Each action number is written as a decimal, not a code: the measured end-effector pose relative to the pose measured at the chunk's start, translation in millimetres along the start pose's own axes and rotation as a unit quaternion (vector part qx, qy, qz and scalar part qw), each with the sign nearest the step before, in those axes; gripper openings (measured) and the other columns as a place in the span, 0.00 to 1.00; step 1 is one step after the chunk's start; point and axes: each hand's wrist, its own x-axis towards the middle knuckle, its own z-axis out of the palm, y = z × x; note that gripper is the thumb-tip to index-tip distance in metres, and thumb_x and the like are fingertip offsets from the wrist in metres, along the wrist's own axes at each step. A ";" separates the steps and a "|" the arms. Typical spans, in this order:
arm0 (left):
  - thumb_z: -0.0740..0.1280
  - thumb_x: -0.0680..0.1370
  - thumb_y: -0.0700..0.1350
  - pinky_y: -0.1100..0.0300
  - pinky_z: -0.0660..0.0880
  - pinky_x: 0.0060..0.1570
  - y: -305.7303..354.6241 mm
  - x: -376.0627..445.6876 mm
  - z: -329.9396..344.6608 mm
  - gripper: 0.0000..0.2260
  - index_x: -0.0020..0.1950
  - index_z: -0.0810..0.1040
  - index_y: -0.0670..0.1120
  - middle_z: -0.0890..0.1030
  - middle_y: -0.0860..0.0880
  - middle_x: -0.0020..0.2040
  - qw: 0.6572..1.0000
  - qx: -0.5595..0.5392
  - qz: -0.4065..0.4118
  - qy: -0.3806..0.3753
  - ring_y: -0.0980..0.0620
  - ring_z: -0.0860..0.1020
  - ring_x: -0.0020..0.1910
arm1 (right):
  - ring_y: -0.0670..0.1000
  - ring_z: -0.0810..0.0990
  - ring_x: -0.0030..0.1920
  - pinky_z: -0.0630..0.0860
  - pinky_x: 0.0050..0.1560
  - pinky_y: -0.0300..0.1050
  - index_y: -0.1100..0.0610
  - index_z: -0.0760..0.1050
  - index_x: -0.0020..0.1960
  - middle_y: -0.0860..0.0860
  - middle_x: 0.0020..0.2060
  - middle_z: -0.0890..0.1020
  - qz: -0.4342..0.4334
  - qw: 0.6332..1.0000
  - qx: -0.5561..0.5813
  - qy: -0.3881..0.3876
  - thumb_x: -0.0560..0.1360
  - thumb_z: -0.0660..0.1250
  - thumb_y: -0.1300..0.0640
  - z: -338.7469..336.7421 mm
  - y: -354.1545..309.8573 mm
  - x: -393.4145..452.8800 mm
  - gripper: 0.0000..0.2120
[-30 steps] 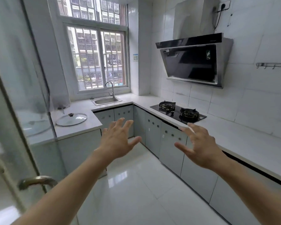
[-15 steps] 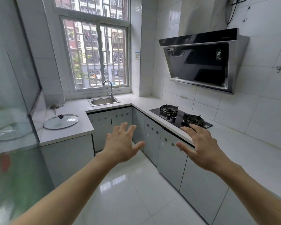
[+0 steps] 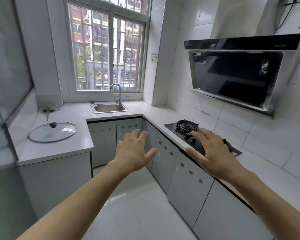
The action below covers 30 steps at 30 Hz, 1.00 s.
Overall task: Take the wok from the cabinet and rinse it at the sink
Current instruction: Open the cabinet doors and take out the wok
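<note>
Both arms reach forward into a small kitchen. My left hand (image 3: 134,151) is open with fingers spread, in the air in front of the grey cabinet doors (image 3: 164,153). My right hand (image 3: 210,153) is open too, held over the counter edge by the stove. A steel sink (image 3: 109,108) with a curved tap (image 3: 117,92) sits under the window at the far end. All cabinet doors are closed. No wok is in view.
A glass pot lid (image 3: 52,131) lies on the left counter (image 3: 59,149). A black gas hob (image 3: 187,129) sits on the right counter, with a range hood (image 3: 235,75) above it. A small tool (image 3: 48,110) lies in the left corner. White tiled floor (image 3: 128,205) runs between the cabinets.
I have moved further into the kitchen, past the glass door on the left. The sink, hob and cabinets are closer. Both hands stay open and spread in front of me.
</note>
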 end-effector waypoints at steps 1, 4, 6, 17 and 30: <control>0.57 0.76 0.69 0.41 0.65 0.67 -9.4 8.6 4.1 0.34 0.76 0.57 0.52 0.60 0.49 0.76 1.000 0.007 -0.007 -0.007 0.45 0.61 0.73 | 0.50 0.53 0.76 0.58 0.73 0.59 0.43 0.60 0.75 0.48 0.76 0.59 -0.004 1.000 0.002 -0.003 0.76 0.58 0.34 6.5 -1.2 13.8 0.31; 0.57 0.76 0.69 0.41 0.65 0.67 -38.1 36.3 14.0 0.34 0.76 0.58 0.52 0.59 0.49 0.76 0.999 0.020 -0.028 -0.015 0.45 0.61 0.73 | 0.50 0.52 0.76 0.58 0.73 0.59 0.43 0.59 0.75 0.48 0.76 0.58 -0.012 1.000 0.012 -0.017 0.76 0.59 0.34 29.9 0.2 57.3 0.31; 0.57 0.76 0.69 0.42 0.66 0.67 -55.1 55.2 20.8 0.34 0.76 0.59 0.52 0.60 0.49 0.76 0.998 0.027 -0.046 -0.014 0.45 0.61 0.73 | 0.50 0.52 0.76 0.58 0.73 0.60 0.43 0.60 0.75 0.49 0.76 0.59 -0.016 0.999 0.026 -0.024 0.76 0.59 0.35 48.1 3.4 85.2 0.30; 0.57 0.75 0.70 0.44 0.65 0.65 -94.1 224.5 76.3 0.34 0.76 0.59 0.53 0.61 0.49 0.76 0.992 0.091 -0.078 -0.023 0.46 0.62 0.73 | 0.50 0.51 0.77 0.56 0.73 0.55 0.45 0.60 0.76 0.50 0.77 0.58 -0.056 0.995 0.069 -0.037 0.77 0.59 0.35 141.9 62.6 273.2 0.31; 0.56 0.75 0.70 0.44 0.66 0.66 -132.0 425.4 145.1 0.34 0.75 0.60 0.53 0.62 0.49 0.75 0.985 0.110 -0.113 -0.064 0.45 0.62 0.72 | 0.51 0.52 0.76 0.58 0.72 0.55 0.46 0.59 0.76 0.49 0.77 0.57 -0.074 0.991 0.072 -0.091 0.77 0.58 0.36 208.6 123.2 478.5 0.31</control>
